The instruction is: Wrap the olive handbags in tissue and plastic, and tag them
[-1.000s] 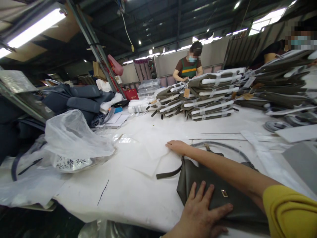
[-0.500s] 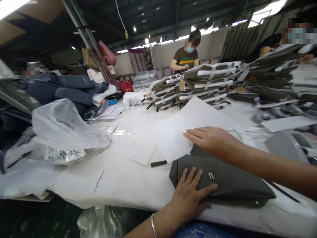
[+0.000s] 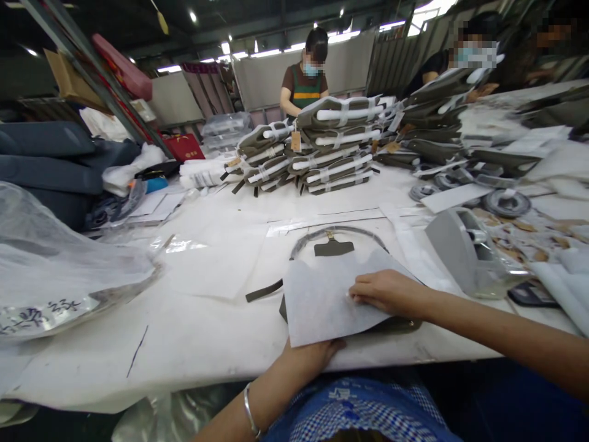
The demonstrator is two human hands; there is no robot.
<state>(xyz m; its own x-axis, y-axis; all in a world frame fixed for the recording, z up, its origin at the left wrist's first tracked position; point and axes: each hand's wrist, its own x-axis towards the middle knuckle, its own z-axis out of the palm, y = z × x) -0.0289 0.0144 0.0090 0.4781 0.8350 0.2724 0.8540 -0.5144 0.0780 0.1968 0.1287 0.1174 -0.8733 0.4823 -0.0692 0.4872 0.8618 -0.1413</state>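
A white sheet of tissue paper [image 3: 322,301] lies over an olive-green handbag [image 3: 401,325] at the near edge of the white table [image 3: 207,344]. Only the bag's right edge, a loose strap [image 3: 263,290] and its looped handle with a tab [image 3: 334,247] show. My right hand [image 3: 386,291] rests on top of the paper, fingers stretched to the left and held together. My left hand [image 3: 308,355] is at the paper's near edge; its fingers are tucked under the sheet and hidden.
Stacks of olive bags with white-wrapped handles [image 3: 340,141] stand mid-table. A crumpled plastic bag [image 3: 69,264] lies at left, a grey object [image 3: 455,252] at right. A person in a green-striped top [image 3: 306,77] and another person [image 3: 469,52] work at the far side.
My right hand has pulled the white sheet toward me and laid it over the bag. My left hand has slid off the bag's top to the near edge, under the paper.
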